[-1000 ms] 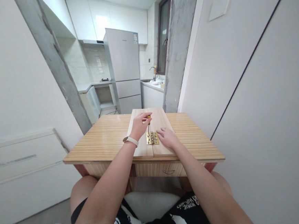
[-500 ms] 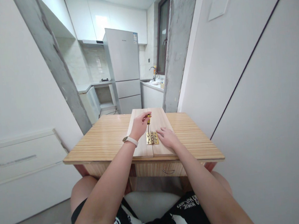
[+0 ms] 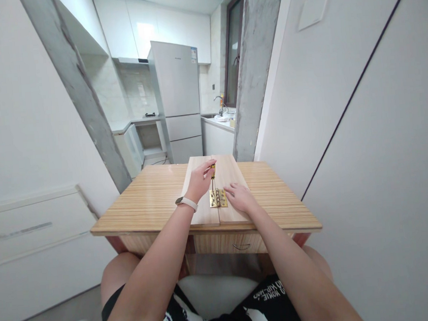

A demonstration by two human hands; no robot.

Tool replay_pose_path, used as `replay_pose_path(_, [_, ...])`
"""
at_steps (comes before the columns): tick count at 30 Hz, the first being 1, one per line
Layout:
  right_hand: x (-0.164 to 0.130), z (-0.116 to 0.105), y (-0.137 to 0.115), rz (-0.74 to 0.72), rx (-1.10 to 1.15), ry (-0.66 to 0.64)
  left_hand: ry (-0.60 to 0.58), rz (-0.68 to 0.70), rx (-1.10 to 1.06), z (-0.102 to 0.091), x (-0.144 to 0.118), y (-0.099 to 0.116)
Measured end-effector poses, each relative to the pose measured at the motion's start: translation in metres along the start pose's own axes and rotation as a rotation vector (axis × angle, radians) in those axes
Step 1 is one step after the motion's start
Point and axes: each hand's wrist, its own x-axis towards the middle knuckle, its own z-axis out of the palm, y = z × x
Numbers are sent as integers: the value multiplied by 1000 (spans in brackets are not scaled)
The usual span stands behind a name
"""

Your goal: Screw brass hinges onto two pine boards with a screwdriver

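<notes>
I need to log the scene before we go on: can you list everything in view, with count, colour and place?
boards: two, pale wood, side by side on the table middle
hinge: one, brass, across the seam between the boards
screwdriver: one, yellow and black handle, upright over the hinge
table: one, striped light wood, with a front drawer
fridge: one, grey, at the far wall
sink tap: one, metal, on the counter right of the fridge
left hand: grips the screwdriver; pale wristband
right hand: flat on the right board, beside the hinge
</notes>
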Motion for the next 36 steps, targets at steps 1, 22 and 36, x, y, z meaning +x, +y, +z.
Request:
replay_pose_path(1, [0, 0, 0, 3, 2, 0, -2, -7, 9, 0, 0, 0])
replay_pose_path(22, [0, 0, 0, -9, -8, 0, 7, 15, 30, 0, -2, -2])
replay_pose_path(36, [0, 3, 2, 2, 11, 8, 68, 48, 91, -3, -2, 2])
